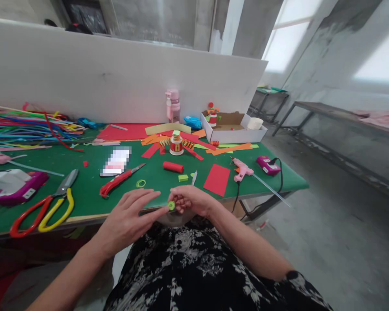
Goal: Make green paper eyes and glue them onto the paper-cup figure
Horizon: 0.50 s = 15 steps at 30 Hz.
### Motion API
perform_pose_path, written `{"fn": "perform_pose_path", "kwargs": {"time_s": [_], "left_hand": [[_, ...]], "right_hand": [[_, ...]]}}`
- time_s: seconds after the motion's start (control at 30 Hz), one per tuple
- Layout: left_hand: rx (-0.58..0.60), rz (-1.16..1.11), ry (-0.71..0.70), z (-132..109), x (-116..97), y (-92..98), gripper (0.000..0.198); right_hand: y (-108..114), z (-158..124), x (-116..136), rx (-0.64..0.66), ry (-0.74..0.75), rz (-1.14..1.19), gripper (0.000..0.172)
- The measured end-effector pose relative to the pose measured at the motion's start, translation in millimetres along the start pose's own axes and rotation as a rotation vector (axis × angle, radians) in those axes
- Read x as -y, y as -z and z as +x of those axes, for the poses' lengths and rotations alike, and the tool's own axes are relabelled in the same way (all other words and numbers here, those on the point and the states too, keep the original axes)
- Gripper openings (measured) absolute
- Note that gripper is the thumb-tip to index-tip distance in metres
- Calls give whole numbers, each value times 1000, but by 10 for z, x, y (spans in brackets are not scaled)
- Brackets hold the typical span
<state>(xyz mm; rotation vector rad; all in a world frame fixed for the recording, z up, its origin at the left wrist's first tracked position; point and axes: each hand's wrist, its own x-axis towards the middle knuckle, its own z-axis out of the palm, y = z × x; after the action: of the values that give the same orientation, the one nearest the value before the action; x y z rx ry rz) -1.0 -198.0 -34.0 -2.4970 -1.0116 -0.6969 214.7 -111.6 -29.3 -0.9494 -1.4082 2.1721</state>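
Note:
Over the table's front edge, a small light-green coil of rolled paper (171, 205) is between my hands. My right hand (191, 201) is closed, pinching the coil with its thumb and index finger. From the other side, a fingertip of my left hand (132, 216) touches the coil, its fingers stretched out and apart. Just beyond my hands lie a green paper block (183, 178), a white pen-like tool (194, 178) and a red paper roll (173, 167). A loose light-green ring (141, 183) rests beyond my left hand. Farther back stands a red and white cup figure (176, 146) with folded paper arms.
Left are large scissors (65, 185), a red-handled knife (121, 179), a blurred phone (116, 161) and colourful strips (29, 127). Right are red card (217, 180), a pink glue gun (242, 169) and a purple box (268, 165). A pink bottle (173, 106) and white tray (235, 134) stand behind.

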Motion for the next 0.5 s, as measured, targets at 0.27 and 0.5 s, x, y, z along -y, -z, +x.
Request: {"fn": "perform_pose_path", "kwargs": {"time_s": [0.27, 0.5], "left_hand": [[62, 42, -160, 186, 49, 190, 38], [-19, 46, 401, -29, 479, 115, 33]], "right_hand": [[38, -101, 95, 99, 7, -131, 7], [39, -136, -49, -205, 149, 175, 20]]}}
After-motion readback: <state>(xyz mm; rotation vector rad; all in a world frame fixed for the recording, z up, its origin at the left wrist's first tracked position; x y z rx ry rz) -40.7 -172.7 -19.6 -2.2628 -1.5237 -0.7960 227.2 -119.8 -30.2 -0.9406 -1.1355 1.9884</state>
